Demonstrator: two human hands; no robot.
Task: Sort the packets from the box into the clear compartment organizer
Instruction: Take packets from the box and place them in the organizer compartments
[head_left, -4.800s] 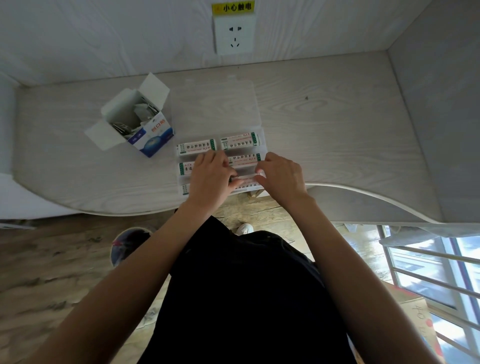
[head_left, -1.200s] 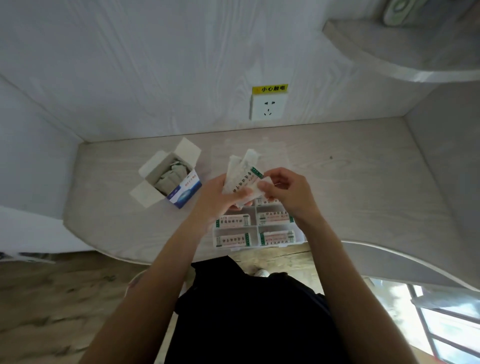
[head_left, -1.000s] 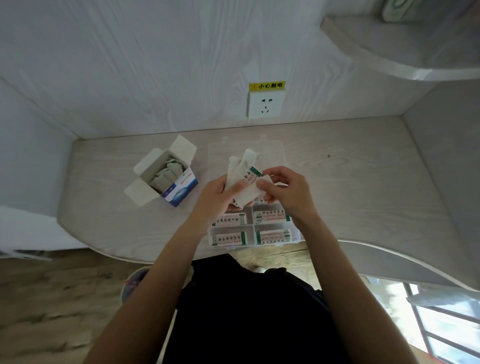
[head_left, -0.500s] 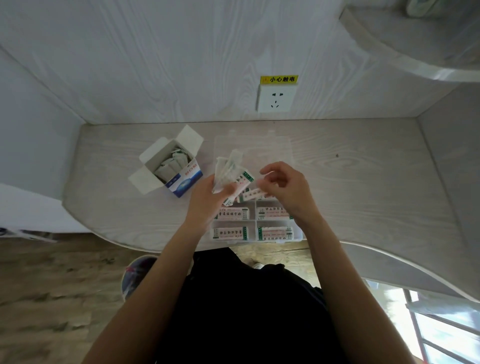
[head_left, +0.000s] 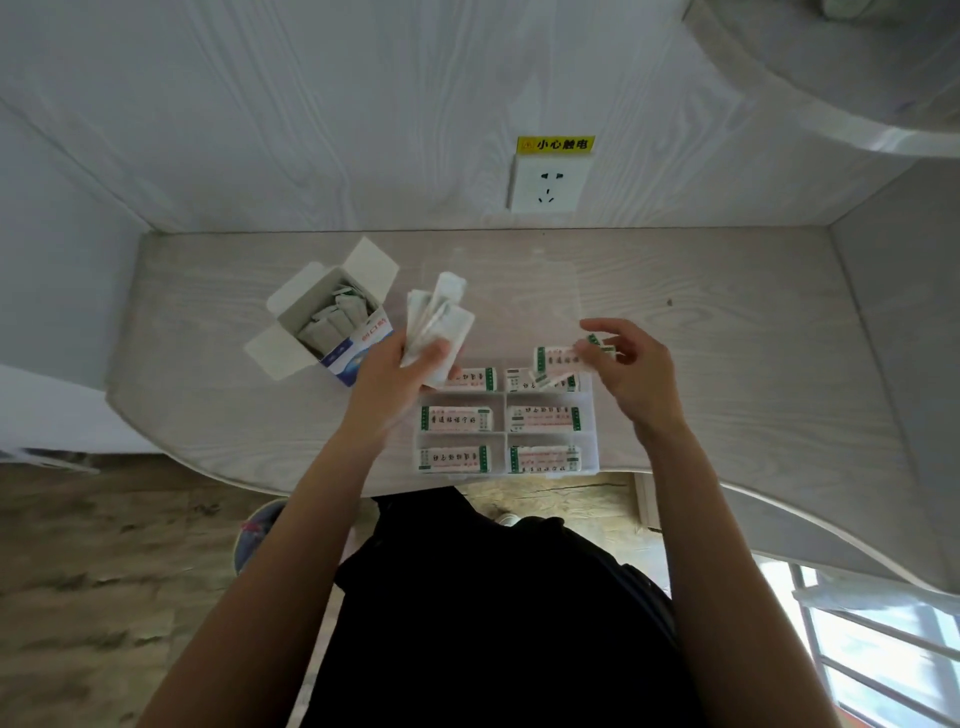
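Observation:
The clear compartment organizer lies near the desk's front edge, its lid open flat behind it. Packets lie in all of its visible compartments. My left hand grips a fanned bunch of white packets above the organizer's back left corner. My right hand pinches one packet by its end and holds it over the back right compartment. The open white and blue box stands to the left with several packets inside.
A wall socket with a yellow warning label sits on the back wall. A curved shelf juts out at the upper right. The desk has a curved front edge, with walls on both sides.
My hands have drawn apart. The right hand took one packet from the bunch and carried it right and down over the organizer. The left hand moved the bunch slightly left.

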